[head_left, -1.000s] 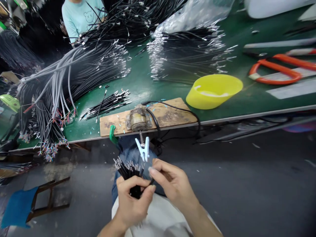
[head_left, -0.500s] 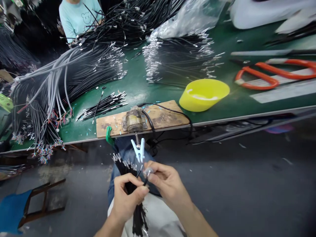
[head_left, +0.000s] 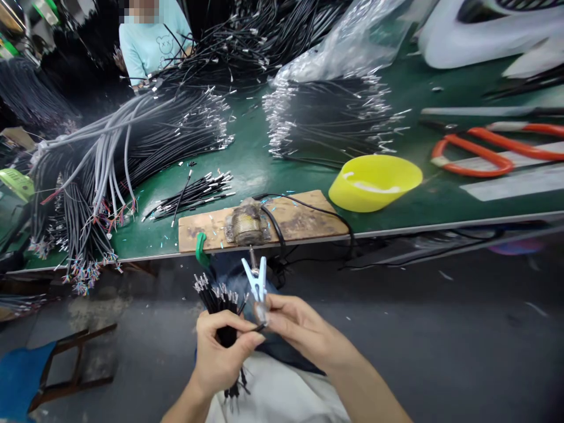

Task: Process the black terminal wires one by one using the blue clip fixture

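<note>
A bundle of short black cables [head_left: 227, 335] with silvery tips is gripped in my left hand [head_left: 227, 349]. Thumb and forefinger of that hand also pinch one cable apart from the rest, pointing right. My right hand [head_left: 299, 329] is closed in a pinch at this cable's end; a greyish covering shows at the fingertips, and what exactly they grip is partly hidden. Just above the fingers is a light blue clothespin [head_left: 256, 279], fixed at the shaft of a small motor [head_left: 249, 223]. The motor sits on a wooden board [head_left: 304, 220] at the table's edge.
On the green table [head_left: 247, 155] lie a small cable pile [head_left: 194, 197], larger black bundles [head_left: 326, 117] and grey cables [head_left: 106, 141]. A yellow cup [head_left: 374, 185] and orange-handled scissors [head_left: 478, 155] are on the right. A green clamp [head_left: 201, 249] grips the board. Across the table sits a person [head_left: 152, 44].
My right hand has come up against the clothespin's lower end, with the single cable's end at its fingertips. The bundle in my left hand has shifted slightly left. The view has tilted a little.
</note>
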Available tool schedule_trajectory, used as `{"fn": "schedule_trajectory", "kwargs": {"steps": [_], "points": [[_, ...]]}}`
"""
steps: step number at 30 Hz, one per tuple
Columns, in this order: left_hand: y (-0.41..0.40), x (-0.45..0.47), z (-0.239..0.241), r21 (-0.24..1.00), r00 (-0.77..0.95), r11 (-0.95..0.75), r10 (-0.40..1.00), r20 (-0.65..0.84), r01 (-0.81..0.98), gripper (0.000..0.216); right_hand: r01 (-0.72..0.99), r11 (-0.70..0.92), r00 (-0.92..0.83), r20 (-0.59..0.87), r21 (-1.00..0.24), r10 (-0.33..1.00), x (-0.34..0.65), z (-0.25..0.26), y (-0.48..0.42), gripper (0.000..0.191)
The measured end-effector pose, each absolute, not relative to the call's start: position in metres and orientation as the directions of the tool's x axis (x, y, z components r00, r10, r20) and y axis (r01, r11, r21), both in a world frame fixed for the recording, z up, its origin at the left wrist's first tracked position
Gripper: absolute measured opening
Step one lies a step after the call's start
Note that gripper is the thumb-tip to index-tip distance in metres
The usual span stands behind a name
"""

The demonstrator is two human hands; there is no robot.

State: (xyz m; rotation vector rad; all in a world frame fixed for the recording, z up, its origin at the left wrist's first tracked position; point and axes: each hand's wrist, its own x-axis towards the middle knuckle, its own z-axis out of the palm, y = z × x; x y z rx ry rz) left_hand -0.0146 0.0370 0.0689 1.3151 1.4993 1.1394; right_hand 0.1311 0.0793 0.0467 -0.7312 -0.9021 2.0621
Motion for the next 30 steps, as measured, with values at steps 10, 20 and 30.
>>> {"fn": "schedule_trajectory", "kwargs": {"steps": [10, 20, 30], "points": [[0.04, -0.015, 0.079, 0.922, -0.165, -0.015, 0.983, 0.086, 0.386, 0.005, -0.523, -0.363, -0.354, -0.191, -0.771, 0.915, 0.11, 0.068, 0.117, 0.042], [0.053, -0.005, 0.081, 0.904, -0.205, -0.024, 0.971, 0.123, 0.427, 0.011, -0.622, -0.444, -0.361, -0.267, -0.645, 0.893, 0.105, 0.054, 0.112, 0.038], [0.045, -0.008, 0.077, 0.953, -0.178, 0.038, 0.984, 0.017, 0.302, 0.015, -0.643, -0.25, -0.098, -0.245, -0.724, 0.965, 0.123, 0.041, 0.095, 0.038]]}}
